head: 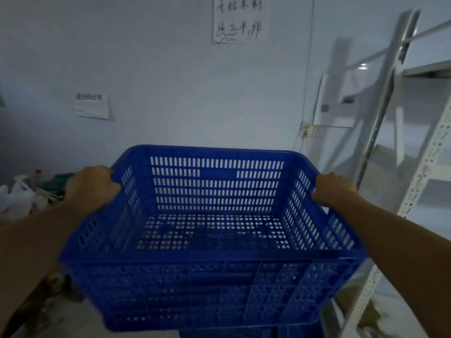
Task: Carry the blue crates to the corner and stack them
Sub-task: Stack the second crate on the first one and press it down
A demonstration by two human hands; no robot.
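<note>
I hold an empty blue slotted crate (214,274) in front of me with both hands, its open top facing up. My left hand (91,189) grips the rim of its left side wall. My right hand (334,189) grips the rim of the right side wall. Directly below it, at the bottom edge of the view, the top of another blue crate (244,334) shows, mostly hidden by the one I hold. Whether the two touch I cannot tell.
A pale wall with two paper notices (238,19) faces me. White metal shelving (415,191) and leaning rails stand at the right. Plastic bottles and clutter (22,196) lie on the floor at the left.
</note>
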